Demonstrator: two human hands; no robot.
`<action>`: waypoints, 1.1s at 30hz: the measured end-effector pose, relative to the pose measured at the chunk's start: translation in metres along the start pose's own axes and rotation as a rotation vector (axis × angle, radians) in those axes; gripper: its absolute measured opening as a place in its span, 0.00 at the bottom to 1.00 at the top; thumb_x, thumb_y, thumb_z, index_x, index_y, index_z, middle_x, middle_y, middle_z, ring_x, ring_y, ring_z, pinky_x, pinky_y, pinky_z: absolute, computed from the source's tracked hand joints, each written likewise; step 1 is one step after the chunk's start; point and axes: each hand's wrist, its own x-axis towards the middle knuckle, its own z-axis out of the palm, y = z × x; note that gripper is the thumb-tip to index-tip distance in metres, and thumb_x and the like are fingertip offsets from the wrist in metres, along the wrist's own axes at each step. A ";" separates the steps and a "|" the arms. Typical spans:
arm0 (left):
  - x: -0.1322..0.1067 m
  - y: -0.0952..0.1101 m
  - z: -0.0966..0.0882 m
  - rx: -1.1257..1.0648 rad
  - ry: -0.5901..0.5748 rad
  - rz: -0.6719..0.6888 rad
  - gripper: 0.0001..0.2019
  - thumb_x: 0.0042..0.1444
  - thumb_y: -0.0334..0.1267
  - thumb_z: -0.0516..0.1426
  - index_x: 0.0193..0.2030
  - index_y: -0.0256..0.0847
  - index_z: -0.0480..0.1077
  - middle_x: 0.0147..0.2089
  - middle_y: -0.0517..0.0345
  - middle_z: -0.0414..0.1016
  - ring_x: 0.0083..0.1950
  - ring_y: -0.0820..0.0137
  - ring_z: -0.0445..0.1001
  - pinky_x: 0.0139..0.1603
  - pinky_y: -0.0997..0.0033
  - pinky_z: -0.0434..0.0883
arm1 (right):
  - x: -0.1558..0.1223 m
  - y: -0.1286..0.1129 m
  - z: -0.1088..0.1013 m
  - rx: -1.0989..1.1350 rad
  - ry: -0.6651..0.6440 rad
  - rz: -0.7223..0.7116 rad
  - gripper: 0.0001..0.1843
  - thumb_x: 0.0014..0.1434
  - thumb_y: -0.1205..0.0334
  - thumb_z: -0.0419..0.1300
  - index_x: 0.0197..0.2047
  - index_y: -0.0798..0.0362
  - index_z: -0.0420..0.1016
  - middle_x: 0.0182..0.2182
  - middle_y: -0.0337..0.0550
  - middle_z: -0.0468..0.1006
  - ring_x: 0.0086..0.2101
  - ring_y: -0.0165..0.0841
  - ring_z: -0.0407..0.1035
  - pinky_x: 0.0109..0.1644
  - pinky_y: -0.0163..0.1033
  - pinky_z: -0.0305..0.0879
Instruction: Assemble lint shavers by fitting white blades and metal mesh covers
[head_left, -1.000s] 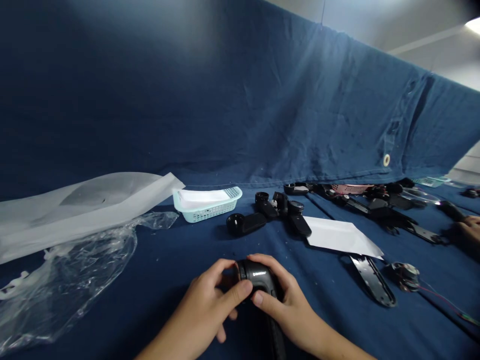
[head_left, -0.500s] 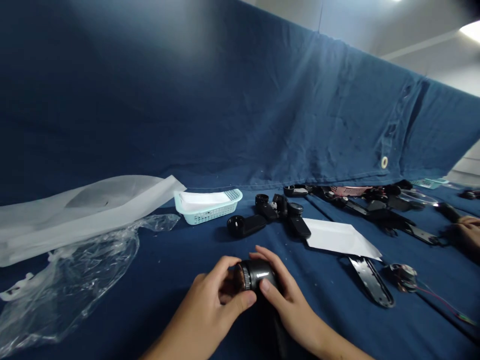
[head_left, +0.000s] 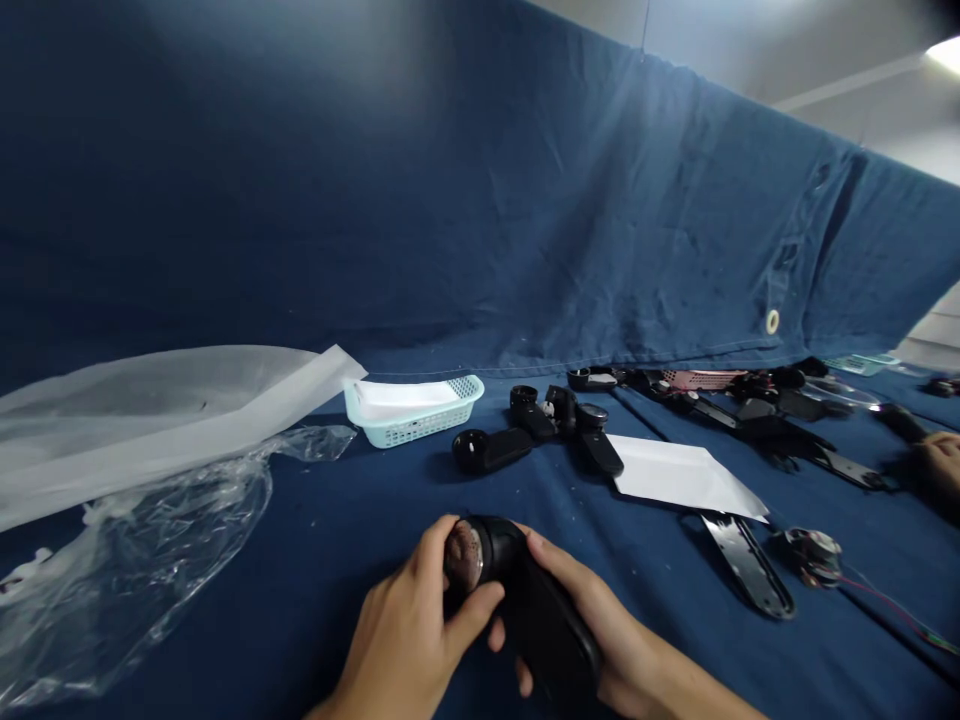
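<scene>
A black handheld device (head_left: pixel 551 625) with a thick handle and a round head is held between both hands above the blue cloth. Its head carries a shiny, brownish metallic face (head_left: pixel 463 555), which points left. My left hand (head_left: pixel 420 610) grips the rim of this head between thumb and fingers. Around the handle wraps my right hand (head_left: pixel 600 620), thumb on top and fingertips showing underneath. Beyond them lie similar black round-headed housings (head_left: pixel 491 450), loose on the cloth.
A light-green basket (head_left: pixel 416 430) with white paper stands behind. At left lie clear plastic (head_left: pixel 180 560) and a white sheet (head_left: pixel 150 430). To the right are white paper (head_left: pixel 679 475), a black shell half (head_left: pixel 750 570) and a wired motor (head_left: pixel 814 555). Another person's hand (head_left: pixel 941 460) shows far right.
The device has been turned in my hands: its brownish face now shows, and the handle's broad side is visible. My right thumb has shifted off the head's printed side.
</scene>
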 end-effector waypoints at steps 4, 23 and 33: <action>-0.005 -0.011 0.010 0.067 0.132 0.229 0.29 0.63 0.59 0.50 0.63 0.42 0.53 0.54 0.39 0.74 0.47 0.50 0.81 0.40 0.50 0.79 | 0.001 0.002 -0.006 0.094 -0.018 0.142 0.34 0.70 0.42 0.37 0.65 0.60 0.59 0.24 0.51 0.82 0.18 0.33 0.76 0.20 0.32 0.71; -0.020 -0.011 0.015 -0.115 0.308 0.522 0.41 0.54 0.63 0.58 0.66 0.40 0.53 0.57 0.39 0.68 0.58 0.53 0.72 0.56 0.54 0.75 | 0.004 0.016 -0.014 0.201 -0.040 0.370 0.37 0.66 0.36 0.42 0.57 0.60 0.69 0.25 0.50 0.83 0.17 0.35 0.75 0.18 0.36 0.72; -0.005 -0.014 0.010 0.016 0.252 0.455 0.36 0.55 0.58 0.61 0.65 0.46 0.54 0.62 0.39 0.64 0.61 0.47 0.69 0.56 0.41 0.72 | 0.015 0.002 -0.020 0.091 -0.067 0.146 0.28 0.70 0.46 0.42 0.64 0.54 0.61 0.27 0.47 0.82 0.18 0.34 0.75 0.16 0.36 0.74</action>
